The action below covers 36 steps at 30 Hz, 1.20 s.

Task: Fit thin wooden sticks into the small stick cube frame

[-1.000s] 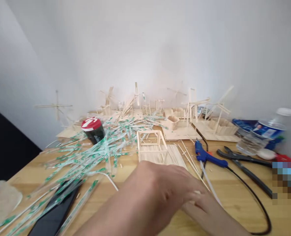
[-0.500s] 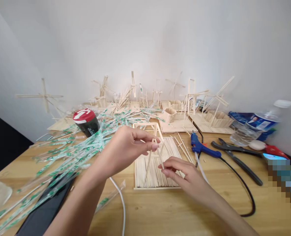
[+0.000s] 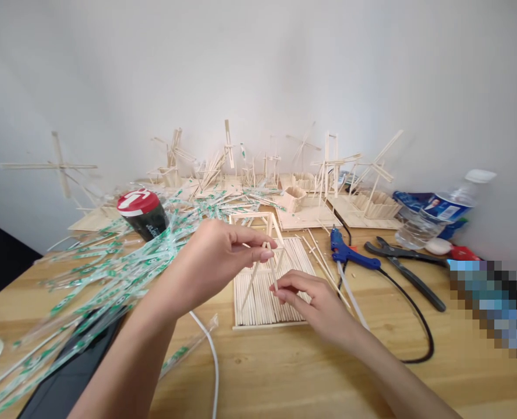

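- Head view, centre of the frame: the left hand [image 3: 210,265] is raised, its thumb and fingertips pressed together on the meeting point of two thin pale wooden sticks [image 3: 255,279], which hang in an inverted V.
- Just right of them, the right hand [image 3: 311,297] reaches in, its thumb and forefinger close together at the lower end of one stick; whether they grip it, I cannot tell.
- Below both hands lies a flat panel of parallel pale wooden sticks [image 3: 258,308], with an open, boxy wooden stick frame [image 3: 252,217] at its far edge.
- The pinch looks like the weak point: if the fingertips slacken, the sticks could spring apart or drop.
- A swinging stick end could catch the boxy frame and knock it askew.
- To the right, a blue hot glue gun [image 3: 346,253] lies near the right hand, its black cord [image 3: 420,326] curving across the table. Careless reaching could drag it, and a hot nozzle, if it is on, could burn skin.
- At left, a heap of clear, green-printed straw wrappers [image 3: 110,273] lies against the left forearm and could snag it.
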Available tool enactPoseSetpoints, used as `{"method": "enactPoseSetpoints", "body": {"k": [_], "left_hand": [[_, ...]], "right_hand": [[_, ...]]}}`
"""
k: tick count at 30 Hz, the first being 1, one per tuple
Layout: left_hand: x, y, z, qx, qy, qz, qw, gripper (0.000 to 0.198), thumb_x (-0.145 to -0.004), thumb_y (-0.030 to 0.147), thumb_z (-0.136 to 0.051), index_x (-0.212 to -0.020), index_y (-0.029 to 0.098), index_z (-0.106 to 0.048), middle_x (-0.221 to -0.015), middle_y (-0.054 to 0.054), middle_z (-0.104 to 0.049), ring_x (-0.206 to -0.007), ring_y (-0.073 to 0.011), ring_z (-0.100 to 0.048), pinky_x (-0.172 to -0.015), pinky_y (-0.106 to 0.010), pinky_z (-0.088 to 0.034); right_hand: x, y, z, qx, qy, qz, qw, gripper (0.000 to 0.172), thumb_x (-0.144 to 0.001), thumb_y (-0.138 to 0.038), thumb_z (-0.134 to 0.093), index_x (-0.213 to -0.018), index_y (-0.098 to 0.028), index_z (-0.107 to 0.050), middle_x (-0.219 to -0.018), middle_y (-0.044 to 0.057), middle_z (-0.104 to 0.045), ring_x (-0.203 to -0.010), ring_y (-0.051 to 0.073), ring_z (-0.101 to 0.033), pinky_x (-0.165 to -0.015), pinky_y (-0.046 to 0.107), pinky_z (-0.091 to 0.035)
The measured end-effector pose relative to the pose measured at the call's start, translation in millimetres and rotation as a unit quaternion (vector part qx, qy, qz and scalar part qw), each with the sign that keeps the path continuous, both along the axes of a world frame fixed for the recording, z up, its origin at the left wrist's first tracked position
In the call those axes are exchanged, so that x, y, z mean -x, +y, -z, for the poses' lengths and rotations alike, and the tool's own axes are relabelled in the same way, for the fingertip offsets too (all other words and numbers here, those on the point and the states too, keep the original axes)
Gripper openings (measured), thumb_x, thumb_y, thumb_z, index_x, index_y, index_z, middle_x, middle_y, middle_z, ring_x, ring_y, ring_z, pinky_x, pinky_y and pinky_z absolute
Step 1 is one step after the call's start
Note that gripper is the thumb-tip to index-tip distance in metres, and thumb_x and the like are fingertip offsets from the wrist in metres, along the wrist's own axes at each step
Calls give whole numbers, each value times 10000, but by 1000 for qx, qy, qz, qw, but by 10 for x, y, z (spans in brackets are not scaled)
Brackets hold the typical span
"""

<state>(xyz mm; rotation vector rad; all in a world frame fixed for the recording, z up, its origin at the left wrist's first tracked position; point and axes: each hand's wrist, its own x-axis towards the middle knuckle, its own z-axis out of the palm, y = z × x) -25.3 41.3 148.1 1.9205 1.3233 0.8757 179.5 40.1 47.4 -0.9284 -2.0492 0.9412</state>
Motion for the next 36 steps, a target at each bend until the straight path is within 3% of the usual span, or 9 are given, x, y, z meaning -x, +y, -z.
{"method": "enactPoseSetpoints", "body": {"k": [36], "left_hand": [[-10, -5, 4, -65, 22, 10, 998, 134, -802, 291, -673, -912, 326, -741, -904, 112, -748, -789, -104, -692, -698, -170, -519]], "right_hand": [[2, -50, 46, -9, 18, 2, 1000, 129, -921, -202, -536, -883, -192, -658, -872, 16, -657, -806, 131, -601, -736, 239, -431]]}}
